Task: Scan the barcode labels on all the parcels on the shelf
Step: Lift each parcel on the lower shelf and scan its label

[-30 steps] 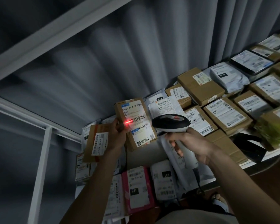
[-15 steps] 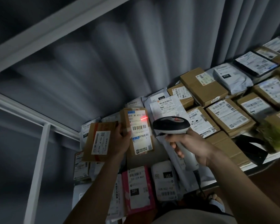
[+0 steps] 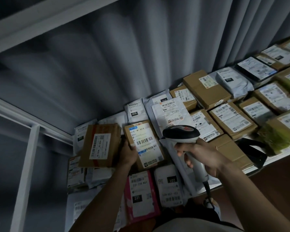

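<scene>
My right hand (image 3: pixel 203 158) grips the handle of a black and white barcode scanner (image 3: pixel 181 133), whose head points toward a small cardboard parcel (image 3: pixel 143 144) with a white barcode label. My left hand (image 3: pixel 128 154) holds that parcel by its left edge, low over the shelf. No red beam shows on the label. Another cardboard box (image 3: pixel 100 145) with a white label lies just left of my left hand. Several more labelled parcels cover the white shelf (image 3: pixel 274 159), among them a pink mailer (image 3: pixel 141 196) and a white pouch (image 3: pixel 170 185).
Grey curtain folds (image 3: pixel 141 56) hang behind the shelf. A white shelf post (image 3: pixel 26 178) stands at the left and a white upper shelf edge (image 3: pixel 45 19) runs overhead. A black object (image 3: pixel 253 152) lies at the shelf's front edge, beside a green-wrapped parcel (image 3: pixel 274 139).
My left hand has lowered the small parcel from its raised position down toward the shelf. The red scan light on its label has gone. The scanner has stayed roughly in place.
</scene>
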